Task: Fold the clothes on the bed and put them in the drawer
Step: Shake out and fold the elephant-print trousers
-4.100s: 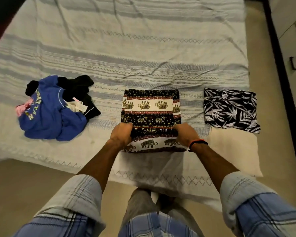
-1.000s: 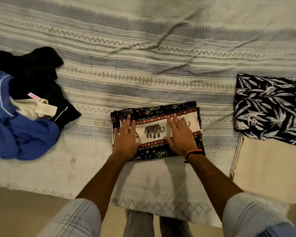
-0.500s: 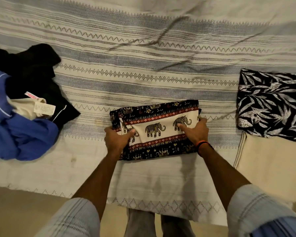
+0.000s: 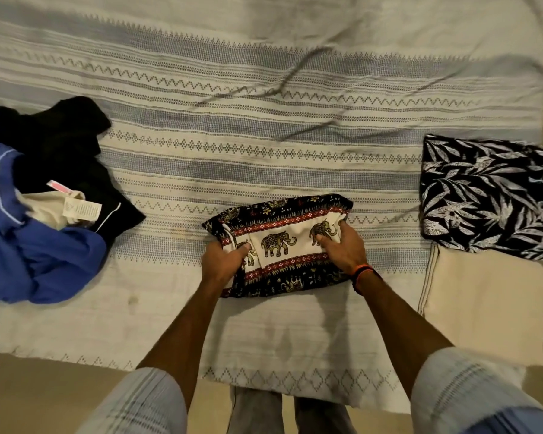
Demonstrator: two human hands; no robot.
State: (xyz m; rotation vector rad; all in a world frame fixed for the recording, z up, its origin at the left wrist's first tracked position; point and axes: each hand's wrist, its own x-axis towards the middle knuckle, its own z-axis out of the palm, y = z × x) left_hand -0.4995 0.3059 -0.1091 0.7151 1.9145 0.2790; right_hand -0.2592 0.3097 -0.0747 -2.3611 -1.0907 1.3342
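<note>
While both hands clamp its ends, the folded elephant-print garment [image 4: 282, 245] sits near the front edge of the bed [image 4: 264, 126], roughly centre. Left hand [image 4: 221, 263] pinches the left end, thumb on top; right hand [image 4: 342, 247] curls its fingers over the right end. Thin, soft cloth, light by the look of it, and floppy — grip one corner and the fold will likely spill open. Best bet is both ends at once, or a palm slid flat underneath. Off to the right, a leaf-print folded piece [image 4: 489, 195] rests on a cream one [image 4: 483, 302]. Far left, an unfolded heap waits: blue top [image 4: 35, 258], black garment [image 4: 63, 151]. No drawer in view.
</note>
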